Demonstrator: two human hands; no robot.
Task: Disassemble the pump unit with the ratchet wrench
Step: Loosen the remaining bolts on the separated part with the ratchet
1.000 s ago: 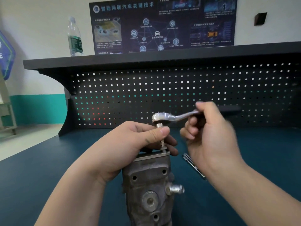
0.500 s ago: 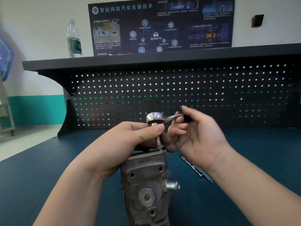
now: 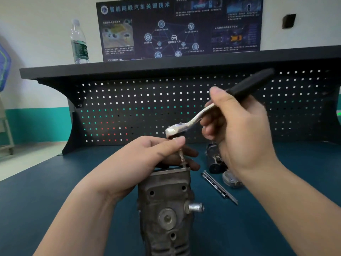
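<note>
At the far left of the black shelf (image 3: 129, 66) that tops the perforated black back panel (image 3: 129, 111), a clear plastic water bottle with a green label (image 3: 79, 43) stands upright, and just right of it a dark poster with white lettering and diagrams (image 3: 180, 28) hangs on the pale wall. On the dark teal desk (image 3: 46, 200), close to its near edge and about midway along it, the grey cast-metal pump unit (image 3: 166, 209) stands on end, a short shiny stub sticking out of its right side. The left hand (image 3: 140, 163) lies over the top of the pump unit with its fingers curled round the upper end and the slim socket extension that rises from it; the thumb lies along the front, its tip just under the wrench head. The chrome ratchet wrench with a black handle (image 3: 203, 115) sits on that extension, its head above the left thumb and its handle slanting up and to the right. The right hand (image 3: 238, 130) grips the handle where the chrome meets the black grip, fingers wrapped round it and thumb on top. Right of the pump unit a thin metal rod (image 3: 219, 187) lies flat on the desk, and beyond it, partly hidden behind the right wrist, rest a dark cylindrical part (image 3: 214, 159) and a small grey round piece (image 3: 230, 179).
</note>
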